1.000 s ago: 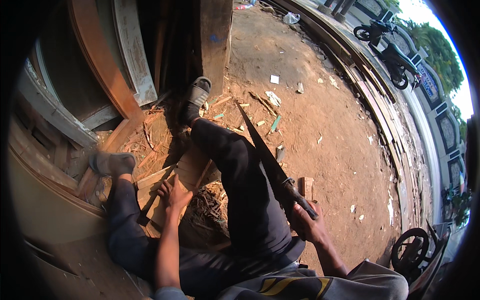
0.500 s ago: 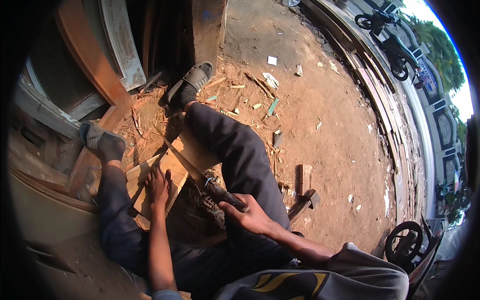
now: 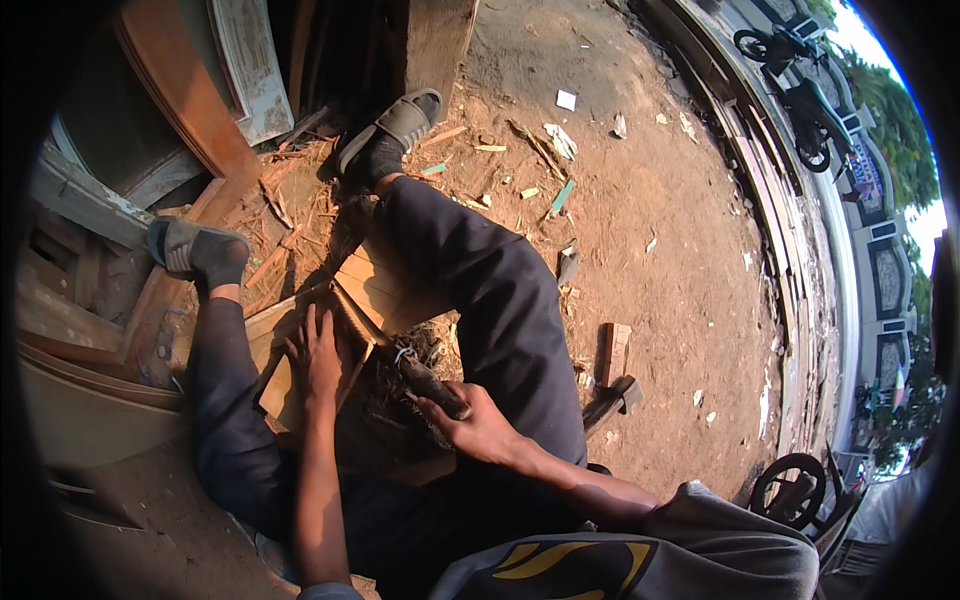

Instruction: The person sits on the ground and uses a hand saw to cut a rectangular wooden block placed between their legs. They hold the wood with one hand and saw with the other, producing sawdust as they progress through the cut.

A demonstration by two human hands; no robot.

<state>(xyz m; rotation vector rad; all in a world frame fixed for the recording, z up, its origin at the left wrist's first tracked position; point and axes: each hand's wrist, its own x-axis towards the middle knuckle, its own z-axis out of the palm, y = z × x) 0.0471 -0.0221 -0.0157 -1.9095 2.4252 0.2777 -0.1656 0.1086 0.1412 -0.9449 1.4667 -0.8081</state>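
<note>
The roadside sign bears lettering; the shirt has a yellow print. The left hand lies spread on the wood between the legs; the right hand wraps the handle of the saw, blade against the wood.

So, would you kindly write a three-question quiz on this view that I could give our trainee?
1. Which hand grips the saw by its handle?
2. True or false: the left hand rests on the pale wood.
3. Which footwear shows in the picture: A, rubber boots; B, sandals; C, laced shoes?

Key:
1. The right hand.
2. True.
3. B.
</note>
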